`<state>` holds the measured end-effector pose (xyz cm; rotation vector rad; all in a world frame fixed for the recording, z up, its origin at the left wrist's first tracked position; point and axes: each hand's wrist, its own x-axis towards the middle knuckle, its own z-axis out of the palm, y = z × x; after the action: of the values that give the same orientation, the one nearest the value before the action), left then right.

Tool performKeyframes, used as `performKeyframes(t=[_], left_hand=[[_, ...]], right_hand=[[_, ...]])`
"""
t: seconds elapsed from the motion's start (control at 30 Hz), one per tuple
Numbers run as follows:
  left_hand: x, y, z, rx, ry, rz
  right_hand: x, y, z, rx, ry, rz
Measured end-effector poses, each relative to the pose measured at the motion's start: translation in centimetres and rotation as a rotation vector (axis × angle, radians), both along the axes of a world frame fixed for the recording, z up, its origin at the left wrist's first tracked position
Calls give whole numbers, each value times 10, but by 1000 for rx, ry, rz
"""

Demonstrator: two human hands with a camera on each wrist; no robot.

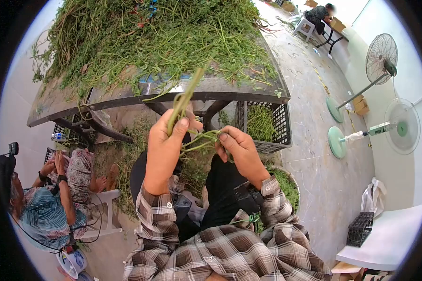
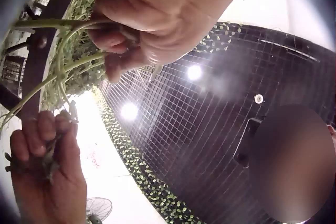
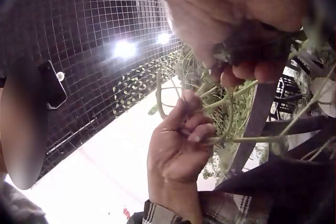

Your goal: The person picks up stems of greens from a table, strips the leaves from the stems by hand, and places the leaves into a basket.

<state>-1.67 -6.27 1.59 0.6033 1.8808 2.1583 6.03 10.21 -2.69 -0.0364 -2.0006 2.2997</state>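
Note:
My left hand [image 1: 164,147] grips a small bundle of long green plant stems [image 1: 186,96], its thumb lying along them and the thick ends pointing up toward the table. Lower and to the right, my right hand [image 1: 243,152] pinches a thin side stem [image 1: 199,143] that runs across from the bundle. In the right wrist view, dark green leaves [image 3: 252,48] are tucked under the curled fingers of that hand. Looped stems [image 2: 60,58] span the space between both hands in the left wrist view.
A heap of leafy greens [image 1: 173,42] covers the table [image 1: 117,91] ahead. Beneath its right end stands a black crate [image 1: 281,129] of stems. A tub of greens [image 1: 286,187] sits by my right side. Another person [image 1: 51,201] sits at left; fans [image 1: 382,61] stand at right.

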Motion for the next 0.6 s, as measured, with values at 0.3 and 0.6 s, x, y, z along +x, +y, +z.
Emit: performKeyframes(t=[0.3,0.6], left_hand=[[0,2,-7,-270,75,-151],[3,7,-9,-115,35,3]], right_hand=[[-5,16,19,-22,56,-98],[0,12,19,-101,45,-48]])
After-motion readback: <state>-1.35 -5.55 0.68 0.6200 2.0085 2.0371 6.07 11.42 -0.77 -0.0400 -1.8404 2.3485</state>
